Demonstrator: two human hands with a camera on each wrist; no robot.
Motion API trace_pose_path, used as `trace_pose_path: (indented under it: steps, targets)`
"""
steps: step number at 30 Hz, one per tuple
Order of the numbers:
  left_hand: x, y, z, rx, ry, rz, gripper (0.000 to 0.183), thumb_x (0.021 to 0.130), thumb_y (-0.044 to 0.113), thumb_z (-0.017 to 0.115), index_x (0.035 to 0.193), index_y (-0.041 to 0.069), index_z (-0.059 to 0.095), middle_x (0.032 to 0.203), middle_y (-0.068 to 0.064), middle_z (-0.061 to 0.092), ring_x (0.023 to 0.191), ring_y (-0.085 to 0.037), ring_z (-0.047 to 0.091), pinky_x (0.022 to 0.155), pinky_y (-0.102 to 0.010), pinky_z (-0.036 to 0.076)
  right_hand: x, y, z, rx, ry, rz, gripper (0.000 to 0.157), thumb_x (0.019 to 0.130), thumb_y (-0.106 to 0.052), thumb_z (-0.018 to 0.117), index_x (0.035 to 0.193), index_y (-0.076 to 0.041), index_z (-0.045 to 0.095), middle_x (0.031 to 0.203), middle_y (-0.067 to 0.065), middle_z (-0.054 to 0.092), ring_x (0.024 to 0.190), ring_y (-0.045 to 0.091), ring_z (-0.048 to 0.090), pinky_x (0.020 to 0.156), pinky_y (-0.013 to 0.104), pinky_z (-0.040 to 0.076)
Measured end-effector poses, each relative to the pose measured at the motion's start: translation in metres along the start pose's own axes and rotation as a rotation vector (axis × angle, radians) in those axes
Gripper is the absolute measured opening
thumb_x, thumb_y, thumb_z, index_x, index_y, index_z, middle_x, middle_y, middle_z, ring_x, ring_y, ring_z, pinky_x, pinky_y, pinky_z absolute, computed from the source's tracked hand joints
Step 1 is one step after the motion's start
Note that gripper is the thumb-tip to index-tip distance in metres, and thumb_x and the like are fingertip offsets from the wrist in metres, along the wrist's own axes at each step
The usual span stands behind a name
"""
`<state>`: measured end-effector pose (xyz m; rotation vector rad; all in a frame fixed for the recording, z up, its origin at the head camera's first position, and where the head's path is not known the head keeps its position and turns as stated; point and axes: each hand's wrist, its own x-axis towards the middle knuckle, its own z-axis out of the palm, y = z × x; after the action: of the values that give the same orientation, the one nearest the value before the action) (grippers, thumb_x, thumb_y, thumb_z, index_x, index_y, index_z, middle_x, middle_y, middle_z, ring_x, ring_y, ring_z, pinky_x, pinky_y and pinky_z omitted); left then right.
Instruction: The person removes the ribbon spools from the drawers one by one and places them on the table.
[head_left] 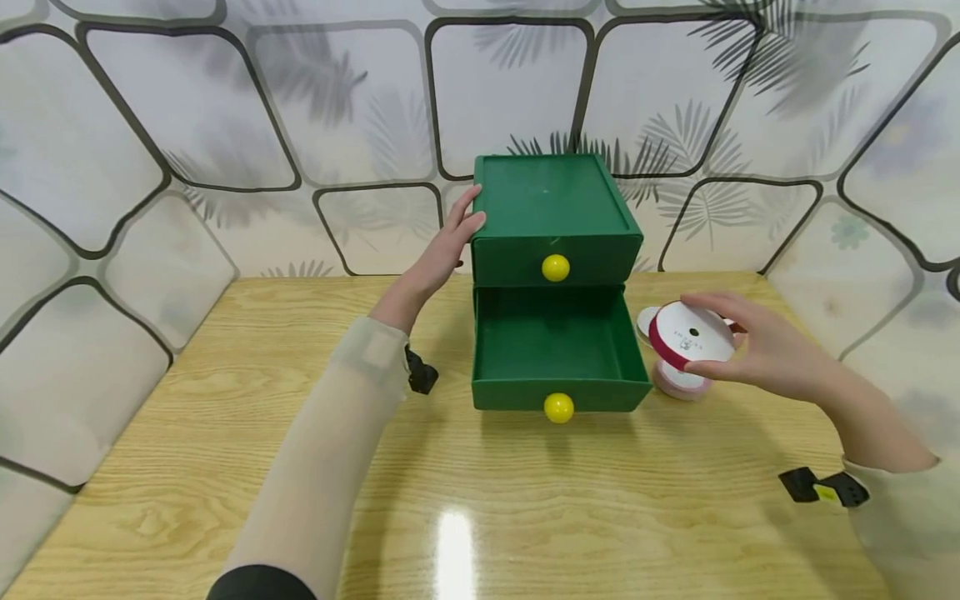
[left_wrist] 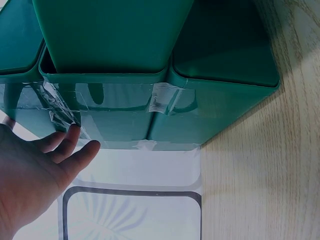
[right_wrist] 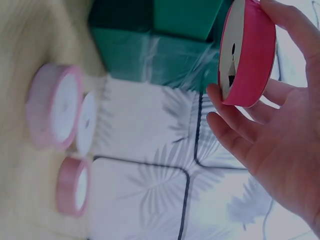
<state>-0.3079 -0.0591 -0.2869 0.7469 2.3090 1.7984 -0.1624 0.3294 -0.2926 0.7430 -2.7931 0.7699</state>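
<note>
Head view gives us the relation that matters most: the red ribbon spool (head_left: 697,329) sits right of centre in the frame, pinched between the thumb and fingers of the right hand (head_left: 776,346), with the pulled-out lower drawer (head_left: 517,395) just to its left. Of the two hands, the right is the nearer to that drawer's right wall. We see the spool as a flat disc, its broad white face tilted up toward us and its axle line running through the dark centre hole, so the red rim shows along the left. At the upper middle, the left hand (head_left: 442,250) grasps nothing; its fingers lie loosely extended against the left edge of the green drawer unit (head_left: 547,200). Smooth, boxy plastic makes up the unit, with a round, glossy upper yellow knob (head_left: 555,267) and lower yellow knob (head_left: 558,408), and the left wrist view shows us wrinkled clear tape (left_wrist: 120,97) across its side. On the pale wood-grained table (head_left: 225,467), the right wrist view shows a larger pink spool (right_wrist: 37,112), a smaller pink spool (right_wrist: 66,187) and a white disc (right_wrist: 87,125); with the blur there, we cannot tell whether the disc is another spool.
</note>
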Motion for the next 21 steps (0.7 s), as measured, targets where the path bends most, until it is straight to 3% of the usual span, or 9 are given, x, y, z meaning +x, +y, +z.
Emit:
trace_pose_path:
  steps: [5,10,21]
  targets:
    - [0.0,0.0,-0.001,0.003,0.0,-0.004,0.061,0.102,0.045,0.032,0.157,0.036,0.006,0.158,-0.006,0.017,0.138,-0.029,0.029,0.1,-0.06,0.027,-0.016,0.012,-0.001,-0.003,0.0,0.083,0.078,0.071,-0.017,0.088,0.14,-0.006,0.052,0.136,0.016,0.051,0.11,0.01,0.044,0.081,0.008,0.033]
    - [-0.001,0.001,-0.001,0.013,0.009,-0.002,0.06,0.103,0.044,0.032,0.157,0.036,0.007,0.158,-0.006,0.017,0.138,-0.029,0.029,0.1,-0.061,0.027,-0.027,0.022,-0.001,0.014,-0.016,0.18,0.08,0.072,-0.017,0.088,0.141,-0.005,0.049,0.137,0.02,0.048,0.111,0.024,0.044,0.079,0.007,0.031]
    - [0.0,0.001,0.0,0.007,0.006,0.002,0.06,0.103,0.044,0.032,0.157,0.035,0.007,0.158,-0.007,0.019,0.137,-0.029,0.03,0.1,-0.061,0.026,-0.049,0.058,0.001,-0.038,-0.038,0.255,0.078,0.074,-0.02,0.086,0.137,0.005,0.048,0.132,0.029,0.048,0.104,0.034,0.047,0.073,0.012,0.036]
